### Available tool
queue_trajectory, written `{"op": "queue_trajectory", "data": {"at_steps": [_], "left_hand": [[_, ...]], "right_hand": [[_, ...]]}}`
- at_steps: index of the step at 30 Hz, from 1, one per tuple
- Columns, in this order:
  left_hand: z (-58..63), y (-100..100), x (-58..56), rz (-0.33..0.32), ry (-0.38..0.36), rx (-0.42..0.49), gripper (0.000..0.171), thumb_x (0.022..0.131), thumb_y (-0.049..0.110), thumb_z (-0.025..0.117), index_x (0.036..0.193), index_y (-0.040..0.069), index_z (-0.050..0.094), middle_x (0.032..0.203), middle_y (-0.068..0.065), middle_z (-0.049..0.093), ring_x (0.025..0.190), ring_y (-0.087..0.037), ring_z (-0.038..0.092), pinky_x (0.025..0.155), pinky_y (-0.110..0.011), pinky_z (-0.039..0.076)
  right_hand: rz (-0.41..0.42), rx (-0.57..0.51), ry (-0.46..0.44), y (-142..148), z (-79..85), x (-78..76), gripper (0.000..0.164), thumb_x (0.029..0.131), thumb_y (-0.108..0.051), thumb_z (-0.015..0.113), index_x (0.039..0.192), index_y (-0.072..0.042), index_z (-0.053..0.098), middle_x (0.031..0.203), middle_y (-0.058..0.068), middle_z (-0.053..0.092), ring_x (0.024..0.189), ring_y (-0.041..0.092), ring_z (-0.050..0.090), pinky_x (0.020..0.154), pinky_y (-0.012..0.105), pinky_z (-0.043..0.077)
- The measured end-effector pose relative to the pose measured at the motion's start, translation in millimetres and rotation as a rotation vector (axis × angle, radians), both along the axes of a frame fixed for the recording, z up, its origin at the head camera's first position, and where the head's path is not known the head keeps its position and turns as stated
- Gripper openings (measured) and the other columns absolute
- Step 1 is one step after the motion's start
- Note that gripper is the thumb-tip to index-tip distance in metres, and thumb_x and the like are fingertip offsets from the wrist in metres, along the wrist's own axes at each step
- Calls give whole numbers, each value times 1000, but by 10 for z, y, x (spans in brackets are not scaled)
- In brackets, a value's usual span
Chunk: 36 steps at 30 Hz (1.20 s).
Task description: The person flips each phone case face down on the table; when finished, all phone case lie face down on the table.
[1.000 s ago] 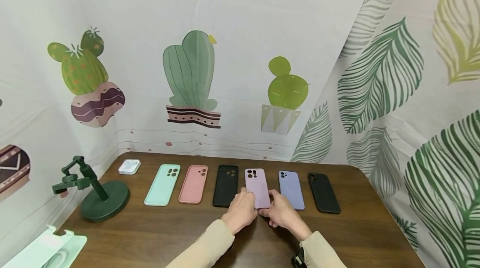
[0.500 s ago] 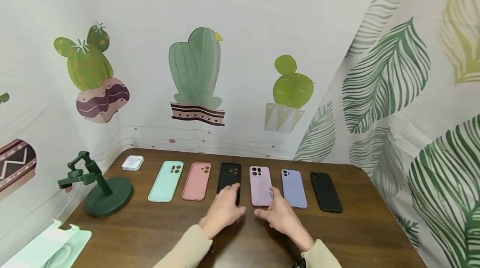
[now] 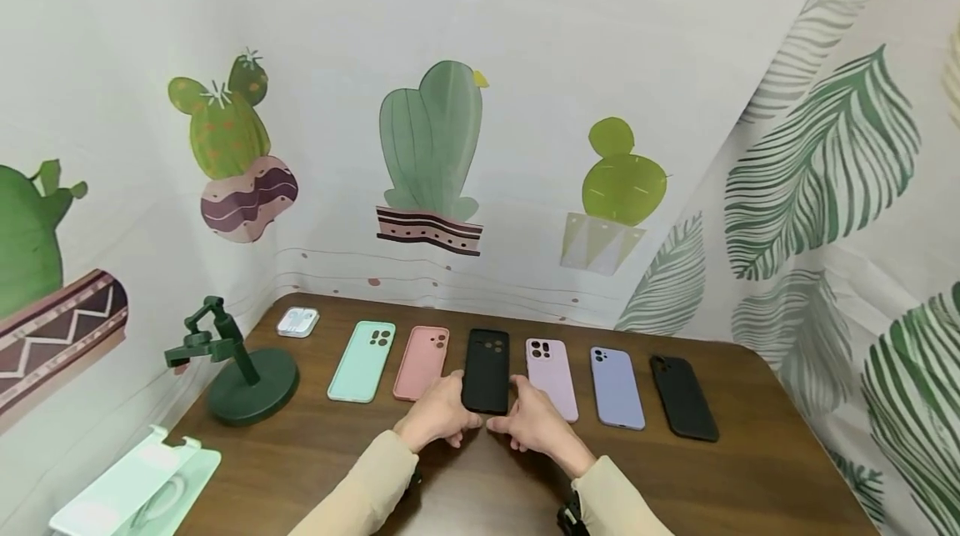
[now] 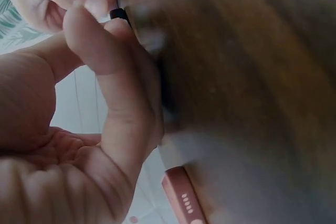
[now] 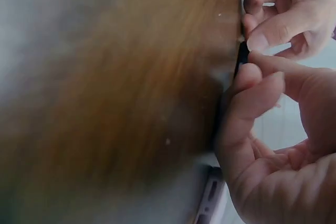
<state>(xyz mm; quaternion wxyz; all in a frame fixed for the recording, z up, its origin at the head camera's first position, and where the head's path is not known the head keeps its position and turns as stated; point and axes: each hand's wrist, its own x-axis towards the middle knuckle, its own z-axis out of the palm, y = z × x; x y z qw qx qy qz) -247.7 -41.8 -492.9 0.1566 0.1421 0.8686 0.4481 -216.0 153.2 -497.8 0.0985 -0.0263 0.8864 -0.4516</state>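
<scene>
Between my two hands lies a black phone case (image 3: 486, 373) with camera holes at its far end, flat on the wooden table. My left hand (image 3: 437, 413) grips its near left corner, index finger along the side and thumb at the near edge. Mirroring it, my right hand (image 3: 536, 418) grips the near right corner. Both wrist views show only a dark end of the black case (image 4: 119, 13) beyond the fingertips. To the left is a pink phone case (image 3: 423, 361); to the right, a lilac phone case (image 3: 553, 378) partly overlapped by my right hand.
The row continues with a mint phone case (image 3: 362, 361) at left, and a blue phone case (image 3: 617, 390) and second black case (image 3: 686, 398) at right. Green stand (image 3: 251, 386), boxed earphones (image 3: 297, 322) and a pale green holder (image 3: 135, 486) occupy the left side.
My hands have left the lilac case and come to the black case on its left, left hand first. The black case has turned straighter. The head view has shifted left.
</scene>
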Motion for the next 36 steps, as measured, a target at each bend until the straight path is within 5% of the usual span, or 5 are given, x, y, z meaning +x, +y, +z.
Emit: {"op": "queue_trajectory", "data": {"at_steps": [7,16,24,30,36], "left_hand": [[-15,34,-33,-16,-13,-16,63,83,-7,83,139,-15,55,81,-17,66,38,-12,60,42,-30,59],[-372,111,-299,18,63,-134,62,90,1,85,142,-14,55,62,-9,64,36,-13,63,41,-29,58],[-521,106,-377,11,150,-210,53,87,8,89,130,-12,66,66,-2,66,40,-6,64,53,-22,58],[-388,51,-292,-2,45,-70,73,92,34,87,137,-17,61,55,-3,68,43,-12,68,56,-25,60],[-28,98,-66,77,30,-4,62,92,56,82,96,-4,69,54,-5,64,40,-14,63,49,-31,56]], "right_hand": [[-44,-2,-35,-45,-24,-56,94,90,-9,86,162,13,31,63,7,64,39,8,56,39,26,52],[-49,11,-4,-39,-15,-73,85,96,-6,79,163,11,30,64,7,62,39,7,56,40,28,53],[-71,3,12,-41,-50,-31,86,95,-7,81,164,5,31,63,6,63,38,8,55,40,28,53],[-91,-9,64,-56,-47,35,84,95,-7,80,162,7,32,62,4,62,37,7,55,39,27,50],[-88,-2,112,-90,-3,86,82,95,-6,77,161,10,32,64,4,64,38,6,55,40,27,51]]}}
